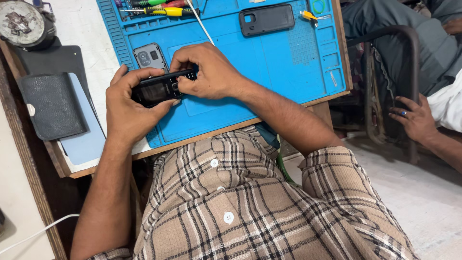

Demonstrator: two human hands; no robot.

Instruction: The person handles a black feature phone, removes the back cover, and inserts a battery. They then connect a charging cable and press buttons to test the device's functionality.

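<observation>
Landmark: everything is placed relative to the blue repair mat (pixel 288 62).
Phone: a small black keypad phone (pixel 161 87) is held just above the mat's near left part, lying crosswise, screen upward.
Left hand: the left hand (pixel 126 103) is clenched around the phone's left end, thumb laid along its upper edge.
Right hand: the right hand (pixel 208 72) is closed on the phone's right end, fingertips pressed at the keypad edge.
Step in hand: the phone's casing appears to be worked at the right end, judged from the pinching fingertips; whether it is being opened or shut cannot be told.
Next move: a steady hold by the left hand and fine fingertip force at the seam seem called for.
Loose parts: a grey camera-side shell (pixel 150 57) lies on the mat just beyond the phone; a black back cover (pixel 267 19) lies at the mat's far middle.
Tools: screwdrivers (pixel 163 9) are kept at the mat's far left edge.
Edges: the mat's near edge is close below the wrists.
Open room: bare mat is seen right of the hands.
Bystander: another person's hand (pixel 414 118) rests well right of the mat.
</observation>
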